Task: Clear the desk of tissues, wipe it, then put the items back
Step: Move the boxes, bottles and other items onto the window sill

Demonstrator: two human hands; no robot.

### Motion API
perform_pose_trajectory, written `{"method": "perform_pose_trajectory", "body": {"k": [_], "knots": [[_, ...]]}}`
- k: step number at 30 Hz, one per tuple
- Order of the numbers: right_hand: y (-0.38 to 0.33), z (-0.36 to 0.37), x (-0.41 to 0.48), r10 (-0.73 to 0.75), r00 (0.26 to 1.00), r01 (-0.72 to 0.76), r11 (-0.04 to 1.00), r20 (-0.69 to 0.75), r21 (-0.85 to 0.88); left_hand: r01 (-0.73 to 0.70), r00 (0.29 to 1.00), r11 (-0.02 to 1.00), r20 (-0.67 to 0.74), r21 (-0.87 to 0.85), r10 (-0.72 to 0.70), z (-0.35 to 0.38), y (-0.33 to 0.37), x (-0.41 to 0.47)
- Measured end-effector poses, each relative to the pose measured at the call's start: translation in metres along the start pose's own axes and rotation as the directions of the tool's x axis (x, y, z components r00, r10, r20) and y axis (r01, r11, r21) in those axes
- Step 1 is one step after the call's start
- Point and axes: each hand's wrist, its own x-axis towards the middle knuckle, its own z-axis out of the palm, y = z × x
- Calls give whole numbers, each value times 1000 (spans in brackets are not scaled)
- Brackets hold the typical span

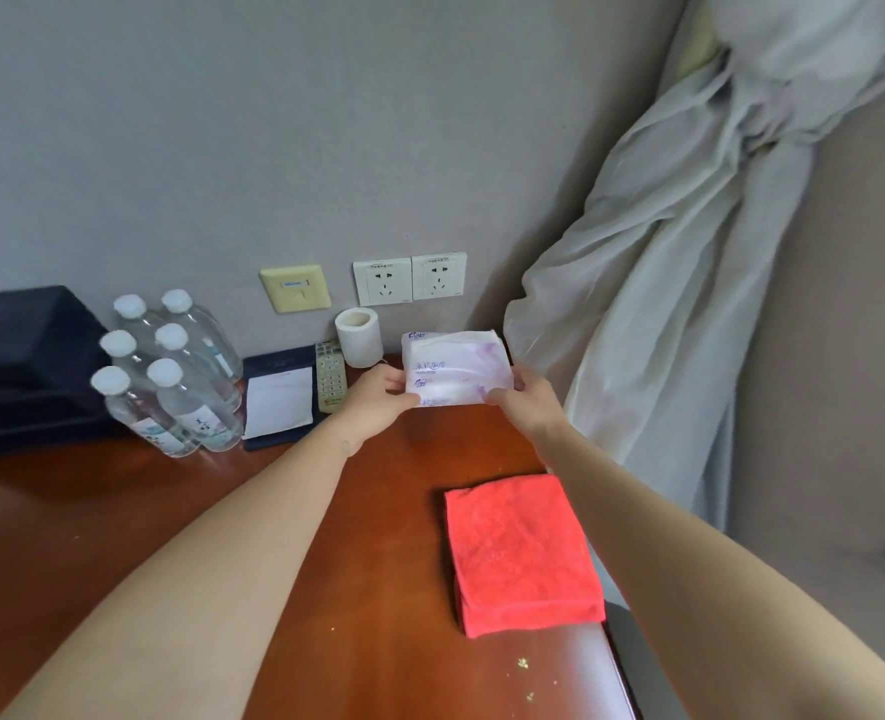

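Observation:
Two stacked white and purple tissue packs (453,363) sit at the far right corner of the brown wooden desk (367,537), near the wall. My left hand (378,394) grips their left side and my right hand (526,400) grips their right side. A folded red cloth (520,553) lies on the desk near its right edge, closer to me. A white toilet paper roll (359,337) stands upright against the wall, just left of the packs.
Several clear water bottles (170,376) stand at the back left beside a dark tissue box (19,366). A dark notepad holder (279,400) and a remote control (330,379) lie next to them. Small crumbs (523,665) dot the near desk. A pale curtain (689,262) hangs right.

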Motion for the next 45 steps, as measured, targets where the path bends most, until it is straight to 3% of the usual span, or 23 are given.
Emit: {"method": "perform_pose_trajectory", "body": {"k": [8,14,20,26,31,45], "knots": [[34,-49,-142,-13,984,17,1000,-179,22,-186,980,982,74,42,182,35,14,-100],[76,-110,-248,30,939,-31,1000,-343,4,-306,926,952,235,7,296,99,36,-168],[113,-183,-332,124,835,-104,992,-537,68,-438,820,898,393,-38,416,179,92,-216],[149,-252,-383,192,691,-125,981,-697,146,-574,665,818,564,-34,489,261,145,-246],[174,-301,-403,242,646,-140,970,-724,199,-614,594,789,635,-38,494,323,183,-255],[229,-384,-383,338,648,-320,934,-683,159,-657,554,750,722,74,415,450,230,-249]]}}
